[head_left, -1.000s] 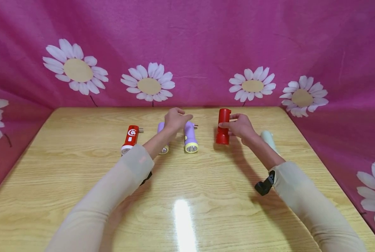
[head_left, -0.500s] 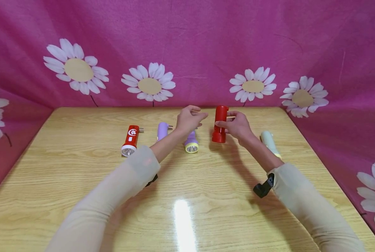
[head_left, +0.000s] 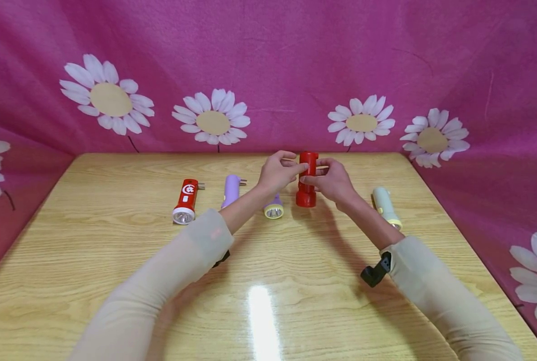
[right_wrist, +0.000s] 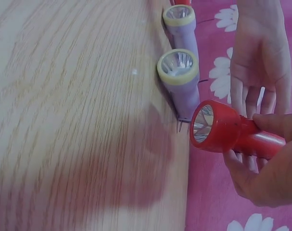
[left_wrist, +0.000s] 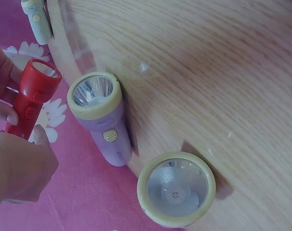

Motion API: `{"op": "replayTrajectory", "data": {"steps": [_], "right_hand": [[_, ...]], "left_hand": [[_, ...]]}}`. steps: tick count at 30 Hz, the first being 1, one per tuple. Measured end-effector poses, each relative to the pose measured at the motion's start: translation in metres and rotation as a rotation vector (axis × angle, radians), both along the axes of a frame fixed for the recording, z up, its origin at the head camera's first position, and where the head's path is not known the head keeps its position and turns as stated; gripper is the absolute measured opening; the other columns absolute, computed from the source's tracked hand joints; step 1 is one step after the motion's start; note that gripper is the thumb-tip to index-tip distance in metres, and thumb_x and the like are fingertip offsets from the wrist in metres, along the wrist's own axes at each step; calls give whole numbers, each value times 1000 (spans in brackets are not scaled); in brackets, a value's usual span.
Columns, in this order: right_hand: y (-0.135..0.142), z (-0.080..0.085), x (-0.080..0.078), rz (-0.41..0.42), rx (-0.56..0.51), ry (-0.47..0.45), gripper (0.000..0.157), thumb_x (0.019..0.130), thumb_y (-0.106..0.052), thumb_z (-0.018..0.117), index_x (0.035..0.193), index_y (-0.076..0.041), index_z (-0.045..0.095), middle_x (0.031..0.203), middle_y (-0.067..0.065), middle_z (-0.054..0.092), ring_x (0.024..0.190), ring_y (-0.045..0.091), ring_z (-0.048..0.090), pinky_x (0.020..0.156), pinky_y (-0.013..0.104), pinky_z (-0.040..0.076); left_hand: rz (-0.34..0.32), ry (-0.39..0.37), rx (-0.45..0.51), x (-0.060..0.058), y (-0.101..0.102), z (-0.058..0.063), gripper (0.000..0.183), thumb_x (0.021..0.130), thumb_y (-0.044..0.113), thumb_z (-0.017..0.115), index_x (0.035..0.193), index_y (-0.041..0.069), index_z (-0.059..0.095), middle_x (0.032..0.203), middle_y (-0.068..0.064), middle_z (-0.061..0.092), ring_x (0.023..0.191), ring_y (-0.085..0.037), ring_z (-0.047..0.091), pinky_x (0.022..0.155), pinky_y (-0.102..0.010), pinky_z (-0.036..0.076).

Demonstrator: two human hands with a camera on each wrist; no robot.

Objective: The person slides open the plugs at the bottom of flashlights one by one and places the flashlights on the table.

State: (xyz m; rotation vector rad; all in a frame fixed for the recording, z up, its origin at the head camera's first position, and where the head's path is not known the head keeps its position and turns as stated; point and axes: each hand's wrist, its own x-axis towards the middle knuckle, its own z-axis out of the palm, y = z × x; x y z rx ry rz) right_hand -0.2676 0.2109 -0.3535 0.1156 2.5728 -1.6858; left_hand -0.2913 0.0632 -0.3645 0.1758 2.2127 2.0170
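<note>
My right hand (head_left: 333, 181) grips a red flashlight (head_left: 307, 193) by its body, above the table. Its wide lens end points down in the head view; its lens (right_wrist: 203, 123) shows in the right wrist view. My left hand (head_left: 277, 173) is at the flashlight's other side, its thumb over the red body. In the right wrist view the left hand (right_wrist: 262, 62) reaches to the flashlight with fingers nearly straight. Below the left hand lies a purple flashlight (head_left: 274, 206) with a yellow rim, partly hidden by it. Another purple flashlight (head_left: 232, 189) lies left of it, partly behind the left forearm.
A red and white flashlight (head_left: 187, 198) with plug prongs lies at the left of the wooden table (head_left: 295, 271). A pale green flashlight (head_left: 385, 204) lies at the right. A pink flowered cloth (head_left: 277, 75) hangs behind and at the sides.
The right hand has carried the red flashlight leftward. My left hand has moved right from above the purple flashlights to the red flashlight, uncovering part of the left purple one.
</note>
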Motion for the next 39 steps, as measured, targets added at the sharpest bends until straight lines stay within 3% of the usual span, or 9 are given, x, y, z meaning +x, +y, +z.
{"op": "replayTrajectory", "data": {"steps": [12,19,26,33,39], "right_hand": [[-4,0,3,49,29,42,54,78,-9,72,121,3,42,111,20,53,96,28,55,79,40,51],[-1,0,4,97,47,79,54,77,-12,73,120,3,44,113,19,52,100,30,54,79,38,50],[6,-3,1,141,14,184,50,76,-12,75,115,2,48,111,16,54,99,31,55,81,37,50],[7,-4,1,169,-44,245,46,76,-8,74,113,-2,49,105,13,55,91,31,60,76,35,52],[6,0,6,213,-14,305,45,77,-5,71,115,3,47,107,19,54,93,33,57,78,36,51]], "left_hand": [[-15,23,-17,1,-1,-1,43,77,21,75,113,8,56,99,-7,61,89,-18,60,69,-24,52],[-25,98,-27,3,-2,-2,39,78,18,75,111,8,56,99,-5,61,92,-16,59,73,-25,51],[-35,188,22,7,-3,2,36,79,13,74,110,8,56,99,-3,61,90,-15,59,79,-24,49],[-35,222,31,11,-5,3,36,78,13,74,108,11,55,99,-2,60,89,-15,59,77,-25,50],[-49,251,25,14,-5,4,37,79,10,72,110,10,53,102,-4,59,91,-17,58,77,-25,50]]}}
